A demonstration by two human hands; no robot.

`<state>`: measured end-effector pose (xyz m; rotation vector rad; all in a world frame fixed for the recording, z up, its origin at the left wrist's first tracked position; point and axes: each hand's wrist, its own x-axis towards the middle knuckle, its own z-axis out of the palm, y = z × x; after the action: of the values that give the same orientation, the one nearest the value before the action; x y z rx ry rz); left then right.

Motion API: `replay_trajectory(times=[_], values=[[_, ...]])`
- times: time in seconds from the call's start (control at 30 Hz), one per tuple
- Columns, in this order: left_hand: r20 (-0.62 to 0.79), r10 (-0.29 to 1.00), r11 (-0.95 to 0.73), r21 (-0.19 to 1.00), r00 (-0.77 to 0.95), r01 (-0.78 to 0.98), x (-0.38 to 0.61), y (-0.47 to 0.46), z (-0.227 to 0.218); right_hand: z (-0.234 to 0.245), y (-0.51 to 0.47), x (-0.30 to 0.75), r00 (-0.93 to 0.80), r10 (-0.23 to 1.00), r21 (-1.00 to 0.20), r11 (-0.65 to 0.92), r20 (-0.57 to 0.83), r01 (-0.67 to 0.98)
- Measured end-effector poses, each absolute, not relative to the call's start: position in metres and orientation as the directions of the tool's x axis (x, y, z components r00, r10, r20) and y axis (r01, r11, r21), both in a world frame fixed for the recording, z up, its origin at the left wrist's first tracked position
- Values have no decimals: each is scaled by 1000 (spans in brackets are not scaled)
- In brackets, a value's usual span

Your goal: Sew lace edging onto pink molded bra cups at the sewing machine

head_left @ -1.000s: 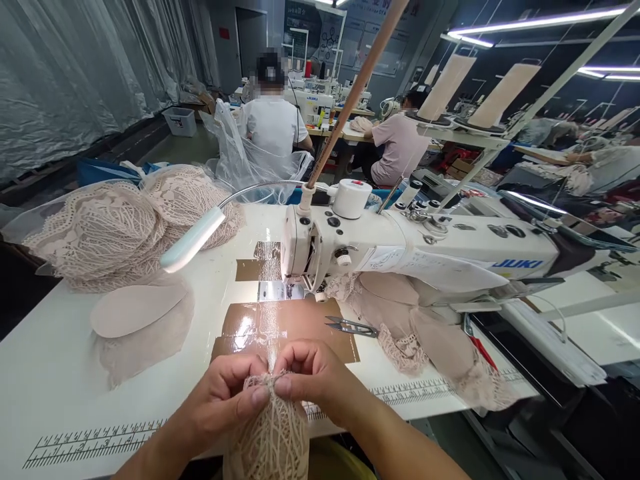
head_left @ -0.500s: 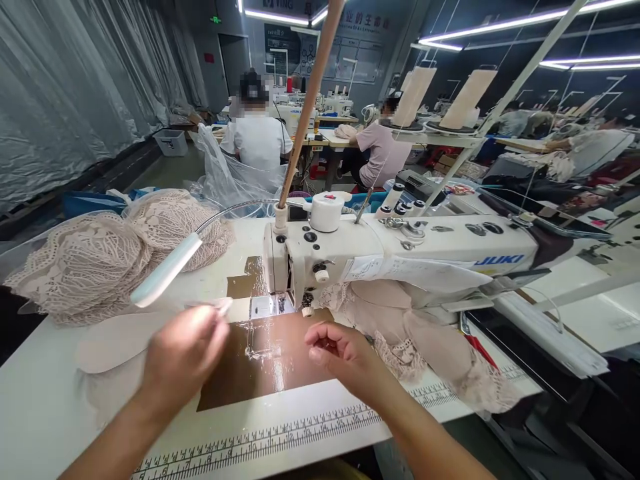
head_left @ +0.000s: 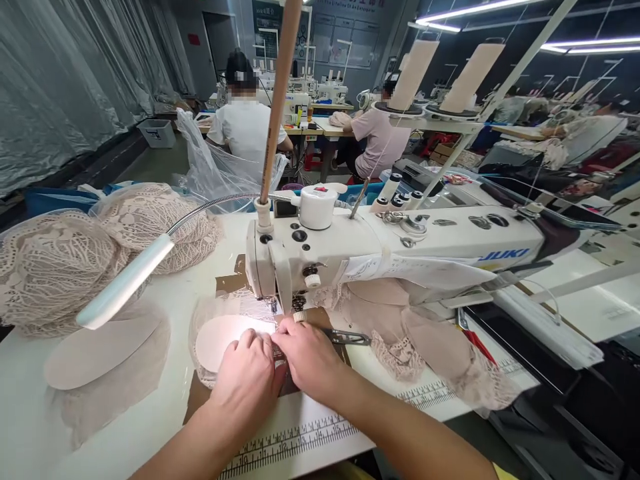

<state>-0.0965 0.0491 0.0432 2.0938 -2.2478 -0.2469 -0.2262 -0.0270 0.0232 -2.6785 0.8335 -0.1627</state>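
Both my hands rest side by side just in front of the needle of the white sewing machine (head_left: 350, 250). My left hand (head_left: 247, 377) lies on a pale oval fabric piece (head_left: 220, 340) that sits on sheer mesh, its fingers bent down onto it. My right hand (head_left: 307, 353) presses its fingertips on the fabric edge right below the presser foot. Whether either hand pinches the cloth is hidden by the knuckles. Small thread snips (head_left: 347, 338) lie just right of my right hand.
A heap of beige lace pieces (head_left: 90, 250) fills the table's left side, with another oval piece (head_left: 97, 350) in front. The gooseneck lamp (head_left: 125, 280) hangs over the left. More lace (head_left: 440, 347) lies under the machine arm. Two people sit at machines behind.
My hands were raised apart, the left carrying a pale piece; now both are down together at the needle with the oval piece laid on the machine bed. The view has shifted.
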Motion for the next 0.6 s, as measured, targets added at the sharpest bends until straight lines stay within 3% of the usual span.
replay_trajectory(times=[0.07,0.13,0.2,0.3,0.43,0.6], values=[[-179,-967,107,364,-183,-925,-86,51,61,19,-24,-224,822,-569,-243,-798,3,-552],[-199,-944,109,566,-264,-817,-73,50,71,17,-23,-223,820,-572,-178,-807,-5,-563],[-96,-966,133,610,-239,-781,-60,46,67,16,-24,-221,812,-583,-149,-804,3,-576],[133,-971,239,437,-201,-867,-48,37,37,15,-25,-219,789,-614,-132,-784,19,-607],[221,-925,354,206,-309,-912,-43,29,1,12,-27,-215,774,-633,-99,-772,23,-628],[237,-896,418,161,-376,-894,-34,16,-4,14,-32,-211,752,-659,-65,-751,10,-658]])
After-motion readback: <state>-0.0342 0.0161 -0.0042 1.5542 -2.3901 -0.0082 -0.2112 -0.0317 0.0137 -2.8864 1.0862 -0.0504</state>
